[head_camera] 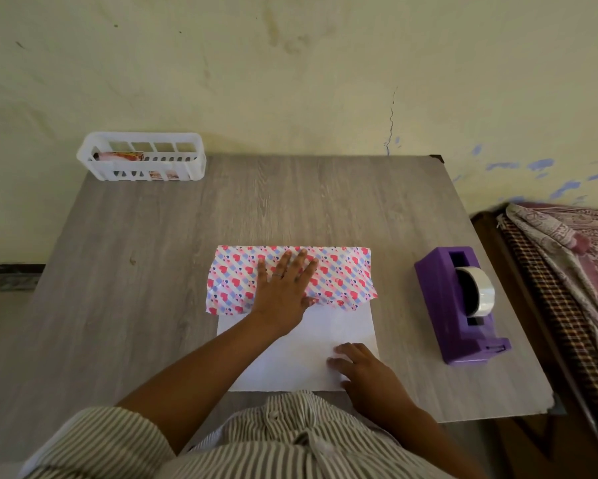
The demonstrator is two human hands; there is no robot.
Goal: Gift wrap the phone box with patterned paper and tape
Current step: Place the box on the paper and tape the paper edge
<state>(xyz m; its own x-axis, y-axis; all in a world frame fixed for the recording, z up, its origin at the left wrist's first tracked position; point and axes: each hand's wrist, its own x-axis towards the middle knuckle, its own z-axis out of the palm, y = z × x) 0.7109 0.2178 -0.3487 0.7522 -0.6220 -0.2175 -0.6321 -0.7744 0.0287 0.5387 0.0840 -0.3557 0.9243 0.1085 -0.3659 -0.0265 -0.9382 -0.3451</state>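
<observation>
Two hands were on the paper, each apparently doing a different job. At far left a white basket (141, 156) sat in the table's (124, 305) back corner, well apart from the work. Near the middle, the left hand (283, 288) lay flat with fingers straight and spread on the patterned paper (342, 274), probably pinning the folded-over flap down on the phone box, which was hidden beneath. Judging by the wrapped bulge, the box lay at the table's centre with its long axis left to right, parallel to the near edge. The white underside of the sheet (290, 357) stretched toward the person. On it the right hand (363, 371) rested with fingers loosely bent, gripping nothing, likely readying that side for folding. Right of the paper stood a purple tape dispenser (459, 305), within reach.
</observation>
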